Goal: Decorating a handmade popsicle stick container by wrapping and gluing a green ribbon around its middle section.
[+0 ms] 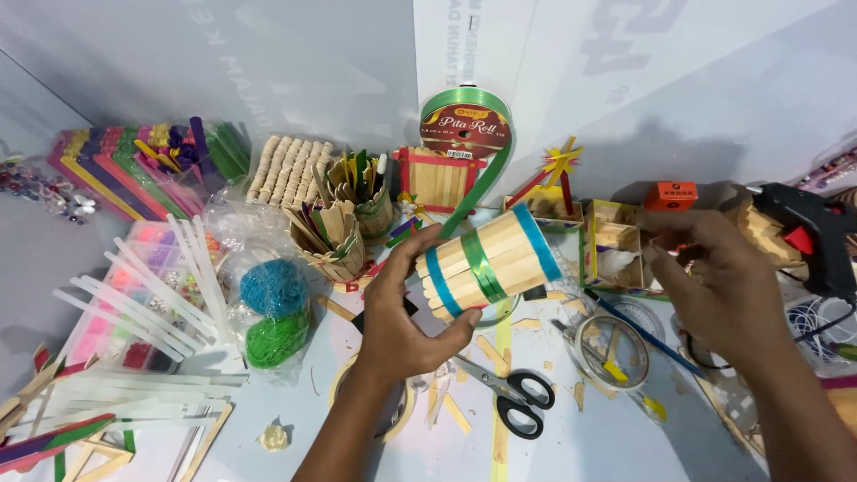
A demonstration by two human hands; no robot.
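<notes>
The left hand (406, 308) grasps a cylinder made of wooden craft sticks (486, 261), thumb under it and fingers wrapped over its near end, holding it tilted above the middle of the desk (616, 437). The craft-stick cylinder carries two blue bands near its ends and a green ribbon (482, 192) around its middle; that ribbon runs up to a green ribbon roll (465, 125) leaning against the wall behind. The right hand (714, 286) hovers to the right of the cylinder, apart from it, fingers loosely curled with the tips near an orange box (670, 195); whether it pinches anything cannot be told.

Below the left hand lie black-handled scissors (511, 395), and just right of them a clear tape roll (610, 350) and a blue pencil (638, 332). A black glue gun (814, 230) rests at the far right. Left of the cylinder stand small craft-stick baskets (339, 236) filled with sticks, then a clear bag holding blue and green string balls (272, 312). White glue sticks (152, 299) lie over a bead tray further left, and stacks of coloured craft sticks (134, 165) sit at the back left.
</notes>
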